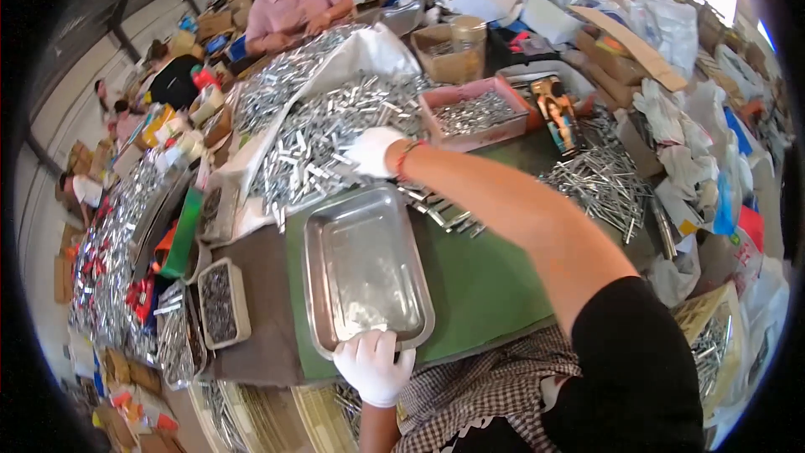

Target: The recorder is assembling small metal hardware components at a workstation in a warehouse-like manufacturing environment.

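Note:
My left hand (375,367), in a white glove, grips the near rim of a rectangular steel tray (360,264). The tray lies on a green mat (486,285) with nothing in it. Beyond its far end, my right hand (375,152), also gloved in white, reaches onto a large heap of short silvery metal pieces (319,143). Its fingers point left among the pieces and look stretched out; their tips are partly hidden. A few longer metal pieces (449,212) lie on the mat under my right forearm.
Right of the heap stands a pink box (474,140) of small metal parts. Thin metal rods (608,189) are piled at the right. A whitish container (223,304) of dark small parts sits left of the tray. Across the table, a person in pink (295,4) works.

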Tool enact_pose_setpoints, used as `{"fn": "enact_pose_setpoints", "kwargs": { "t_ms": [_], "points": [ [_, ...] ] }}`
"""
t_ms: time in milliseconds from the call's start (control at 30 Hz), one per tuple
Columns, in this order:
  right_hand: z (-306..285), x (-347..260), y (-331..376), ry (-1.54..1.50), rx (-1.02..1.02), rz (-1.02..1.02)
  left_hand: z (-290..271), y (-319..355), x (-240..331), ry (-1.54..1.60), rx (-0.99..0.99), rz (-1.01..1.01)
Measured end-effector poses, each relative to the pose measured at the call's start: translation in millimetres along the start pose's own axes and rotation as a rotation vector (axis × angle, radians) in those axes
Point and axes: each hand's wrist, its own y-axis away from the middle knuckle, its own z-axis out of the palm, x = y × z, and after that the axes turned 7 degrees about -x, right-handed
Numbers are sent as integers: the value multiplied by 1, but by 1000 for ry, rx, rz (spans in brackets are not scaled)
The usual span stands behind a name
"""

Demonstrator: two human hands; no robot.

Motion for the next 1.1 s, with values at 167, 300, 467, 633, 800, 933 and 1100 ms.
{"fn": "enact_pose_setpoints", "kwargs": {
  "t_ms": [167, 300, 467, 633, 800, 933, 1100],
  "points": [
    [-35, 17, 36, 169, -169, 60, 7, 5, 1, -44, 112, -10],
    [-22, -9, 33, -160, 78, -113, 8, 11, 1, -95, 206, -37],
    [10, -29, -9, -386, 150, -342, 13, 13, 4, -134, 252, -33],
    [25, -17, -25, -361, -7, -303, 13, 9, 8, -152, 254, -24],
    [32, 4, 13, -267, 33, -363, 15, 9, 6, -151, 271, -16],
    [20, -2, 52, -231, 70, -353, 13, 13, 2, -162, 250, -37],
    [14, 5, 82, -157, 94, -394, 12, 15, 3, -119, 212, -46]
  ]
}}
